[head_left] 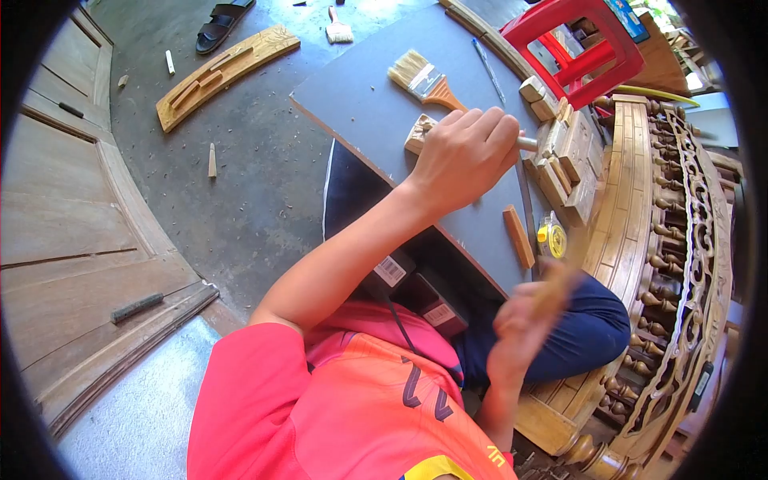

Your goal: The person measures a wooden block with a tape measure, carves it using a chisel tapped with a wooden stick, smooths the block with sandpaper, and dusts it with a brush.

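My left hand is closed in a fist above the grey board. It grips what looks like a chisel, whose metal shaft sticks out towards stacked wood blocks. The rest of this tool is hidden by the fingers. A pale wooden block end shows on the other side of the fist. Lower down, my right hand is smeared by motion, closed around a blurred wooden piece. Between the hands lie a narrow wood strip and a yellow tape measure.
On the grey board lie a paintbrush and a pen. A red stool stands behind. Carved wooden railing runs along the right. The floor holds a curved wood piece, a sandal and another brush.
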### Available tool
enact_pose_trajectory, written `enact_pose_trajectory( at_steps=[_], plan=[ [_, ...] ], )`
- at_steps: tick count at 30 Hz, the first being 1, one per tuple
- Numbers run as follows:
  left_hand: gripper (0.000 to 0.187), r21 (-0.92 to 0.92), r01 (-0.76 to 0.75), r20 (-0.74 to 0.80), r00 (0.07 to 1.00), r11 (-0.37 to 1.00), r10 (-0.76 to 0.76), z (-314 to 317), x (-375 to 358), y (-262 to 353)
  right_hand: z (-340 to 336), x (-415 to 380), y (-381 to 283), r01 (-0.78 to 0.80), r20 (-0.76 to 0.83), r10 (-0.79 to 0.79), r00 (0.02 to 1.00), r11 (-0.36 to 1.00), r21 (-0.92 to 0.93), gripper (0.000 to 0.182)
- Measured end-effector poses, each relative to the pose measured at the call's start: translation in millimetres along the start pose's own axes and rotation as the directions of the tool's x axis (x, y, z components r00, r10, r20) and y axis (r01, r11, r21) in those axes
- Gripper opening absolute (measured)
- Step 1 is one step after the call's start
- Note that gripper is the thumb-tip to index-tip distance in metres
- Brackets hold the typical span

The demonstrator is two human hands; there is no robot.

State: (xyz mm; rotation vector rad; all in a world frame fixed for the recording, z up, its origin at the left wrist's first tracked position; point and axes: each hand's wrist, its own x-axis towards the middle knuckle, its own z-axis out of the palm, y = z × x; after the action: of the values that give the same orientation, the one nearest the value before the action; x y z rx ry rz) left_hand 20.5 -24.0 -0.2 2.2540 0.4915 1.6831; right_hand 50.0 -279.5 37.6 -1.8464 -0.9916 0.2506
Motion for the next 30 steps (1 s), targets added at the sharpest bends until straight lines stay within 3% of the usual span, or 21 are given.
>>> enact_pose_trajectory(
  at_steps=[1, 2, 3, 4, 6, 8, 10, 13, 14, 16, 18, 20, 21, 23, 24, 25, 26, 28, 30],
  plan=[
    [0.023, 0.001, -0.004, 0.004, 1.0, 1.0, 0.004, 1, -1, -2, -3, -5, 3, -0.06, 0.057, 0.064, 0.996, 0.996, -0.071, 0.067],
    [0.023, 0.001, -0.001, 0.017, 1.0, 1.0, 0.001, 1, -4, -3, -8, -8, 3, -0.106, 0.046, 0.106, 0.993, 0.994, -0.006, 0.066],
    [0.023, 0.008, -0.006, 0.007, 1.0, 1.0, 0.006, 1, -4, -4, -9, -7, -6, -0.149, 0.034, 0.147, 0.989, 0.987, 0.061, 0.065],
    [0.023, 0.013, -0.007, 0.002, 1.0, 1.0, 0.007, 1, -4, -3, -8, 1, -24, -0.158, -0.041, 0.175, 0.984, 0.951, 0.265, 0.066],
    [0.023, 0.01, -0.012, -0.004, 1.0, 1.0, 0.012, 3, -5, -2, -12, 9, -24, 0.064, -0.235, 0.054, 0.971, 0.882, 0.468, 0.077],
    [0.023, 0.006, -0.014, -0.01, 1.0, 1.0, 0.014, 5, -6, -2, 8, 12, -24, 0.161, -0.4, 0.074, 0.913, 0.838, 0.522, 0.076],
    [0.023, 0.002, -0.007, 0.003, 1.0, 1.0, 0.007, 4, -7, 0, 26, -2, 5, 0.055, -0.186, 0.022, 0.982, 0.915, 0.4, 0.069],
    [0.024, -0.019, -0.019, 0.005, 1.0, 1.0, 0.019, 2, -4, -2, 13, -14, 7, -0.232, 0.142, 0.215, 0.966, 0.966, 0.115, 0.058],
    [0.024, -0.029, -0.022, 0.008, 1.0, 0.999, 0.022, 0, -6, -2, 10, -8, -9, -0.286, 0.084, 0.274, 0.958, 0.928, 0.24, 0.058],
    [0.025, -0.01, -0.013, 0.017, 1.0, 1.0, 0.013, 2, -9, -3, 7, 4, -15, -0.042, -0.112, 0.124, 0.986, 0.833, 0.551, 0.059],
    [0.025, -0.001, -0.015, 0.018, 1.0, 1.0, 0.015, 5, -6, -2, 22, 10, -22, 0.128, -0.363, 0.124, 0.923, 0.792, 0.597, 0.06],
    [0.026, 0.005, -0.012, 0.025, 1.0, 1.0, 0.012, 4, -7, -2, 39, -1, -3, 0.043, -0.215, 0.074, 0.974, 0.87, 0.491, 0.061],
    [0.025, 0.018, -0.011, 0.033, 0.999, 1.0, 0.01, 4, -6, -2, 28, -8, 7, -0.157, 0.127, 0.131, 0.983, 0.962, 0.222, 0.061],
    [0.025, 0.049, 0.004, 0.053, 0.999, 0.999, -0.006, 1, -8, -5, 11, -10, 11, -0.216, 0.21, 0.206, 0.956, 0.976, 0.022, 0.06],
    [0.025, 0.062, -0.012, 0.048, 0.999, 0.998, 0.009, 2, -7, -6, 3, -1, 2, -0.237, 0.126, 0.223, 0.967, 0.966, 0.107, 0.063],
    [0.025, 0.071, -0.023, 0.052, 0.998, 0.997, 0.019, 2, -8, -4, -2, 12, -17, -0.208, 0.064, 0.198, 0.978, 0.924, 0.32, 0.061],
    [0.025, 0.07, -0.036, 0.059, 0.998, 0.997, 0.032, 3, -10, -1, -1, 19, -22, -0.078, -0.108, 0.145, 0.984, 0.88, 0.469, 0.059],
    [0.024, 0.056, -0.028, 0.046, 0.999, 0.998, 0.025, 6, -8, -4, 11, 24, -27, 0.103, -0.37, 0.118, 0.922, 0.845, 0.525, 0.056],
    [0.023, 0.046, -0.016, 0.046, 0.999, 0.999, 0.014, 6, -9, -3, 38, 11, -8, 0.115, -0.335, 0.044, 0.941, 0.89, 0.442, 0.054]
  ],
)
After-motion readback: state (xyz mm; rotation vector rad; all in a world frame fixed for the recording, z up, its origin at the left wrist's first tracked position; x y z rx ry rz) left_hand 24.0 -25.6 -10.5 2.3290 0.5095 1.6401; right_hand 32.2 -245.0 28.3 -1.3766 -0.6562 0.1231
